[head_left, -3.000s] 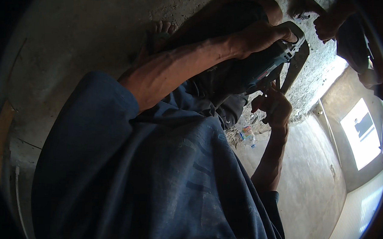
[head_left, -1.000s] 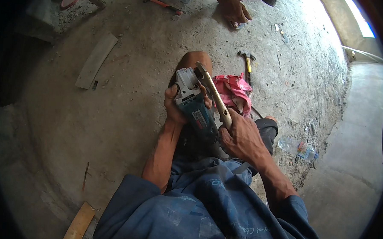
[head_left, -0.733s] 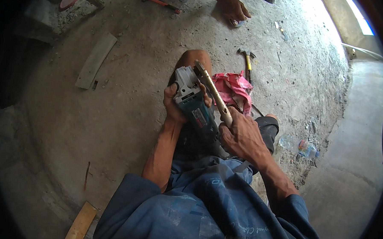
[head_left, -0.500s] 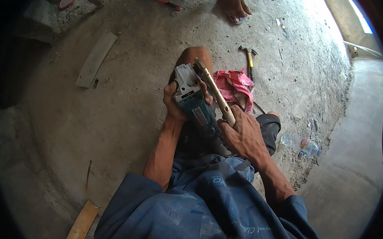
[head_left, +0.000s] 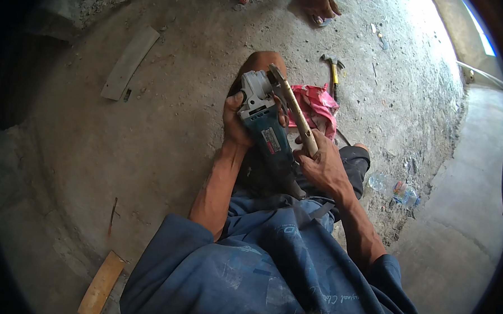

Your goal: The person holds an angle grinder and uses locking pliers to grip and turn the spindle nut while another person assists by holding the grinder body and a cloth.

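Note:
My left hand [head_left: 237,121] is wrapped round the neck of an angle grinder [head_left: 269,136], its thumb on the near-left side and fingertips showing on the right. The grinder has a grey metal head and a dark green body, and lies tilted over my lap, head pointing away. My right hand [head_left: 322,167] is closed round the lower end of a long, narrow, pale bar-like tool [head_left: 298,113]. The bar slants up along the right side of the grinder, its far end beside the grinder's head. Whether they touch I cannot tell.
A crumpled pink-red bag [head_left: 315,108] lies right of the grinder, a yellow-handled claw hammer [head_left: 334,73] beyond it. Plastic bottles [head_left: 405,194] lie at right. A grey board [head_left: 131,63] and a wooden plank [head_left: 101,285] lie left. Another person's hand [head_left: 320,4] is at the far edge.
The grinder and bar, still held in my hands, sit slightly higher and further right in view. The floor things at the top have shifted up a little; the other person's hand remains there.

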The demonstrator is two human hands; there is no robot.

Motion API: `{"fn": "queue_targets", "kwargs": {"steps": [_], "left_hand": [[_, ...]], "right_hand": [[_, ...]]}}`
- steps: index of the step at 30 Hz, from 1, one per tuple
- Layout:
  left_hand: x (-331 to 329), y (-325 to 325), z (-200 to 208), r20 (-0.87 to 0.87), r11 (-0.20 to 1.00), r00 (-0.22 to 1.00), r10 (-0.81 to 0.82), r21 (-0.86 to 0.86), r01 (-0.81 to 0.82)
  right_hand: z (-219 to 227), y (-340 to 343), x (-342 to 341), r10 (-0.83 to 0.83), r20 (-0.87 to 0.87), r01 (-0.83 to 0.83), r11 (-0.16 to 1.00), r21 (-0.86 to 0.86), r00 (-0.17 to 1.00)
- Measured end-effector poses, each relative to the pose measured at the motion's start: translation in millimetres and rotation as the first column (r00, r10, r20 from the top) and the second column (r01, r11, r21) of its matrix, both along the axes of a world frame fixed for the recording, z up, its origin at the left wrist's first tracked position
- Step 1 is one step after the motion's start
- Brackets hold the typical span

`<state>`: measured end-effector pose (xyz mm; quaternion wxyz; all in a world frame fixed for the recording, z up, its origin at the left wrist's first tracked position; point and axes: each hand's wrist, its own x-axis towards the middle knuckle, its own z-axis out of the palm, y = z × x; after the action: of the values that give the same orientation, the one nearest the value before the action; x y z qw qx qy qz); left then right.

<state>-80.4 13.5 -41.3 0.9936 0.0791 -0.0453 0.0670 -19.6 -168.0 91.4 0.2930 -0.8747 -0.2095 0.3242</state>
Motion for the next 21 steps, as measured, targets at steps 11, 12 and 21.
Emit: {"fn": "queue_targets", "kwargs": {"steps": [11, 12, 21], "left_hand": [[0.4, -4.2, 4.8, -0.012, 0.997, 0.998, 0.058, -0.051, -0.058], [0.0, -2.8, 2.8, -0.010, 0.997, 0.998, 0.064, -0.051, -0.064], [0.5, -4.9, -8.7, 0.016, 0.994, 0.999, 0.044, -0.105, -0.042]], "right_hand": [[-9.6, 2.0, -0.4, 0.025, -0.067, -0.028, 0.999, -0.047, 0.997], [-8.8, 2.7, -1.1, 0.031, -0.065, -0.034, 0.998, -0.046, 0.997], [36.8, 12.8, -5.6, 0.008, -0.148, -0.029, 0.990, -0.139, 0.989]]}}
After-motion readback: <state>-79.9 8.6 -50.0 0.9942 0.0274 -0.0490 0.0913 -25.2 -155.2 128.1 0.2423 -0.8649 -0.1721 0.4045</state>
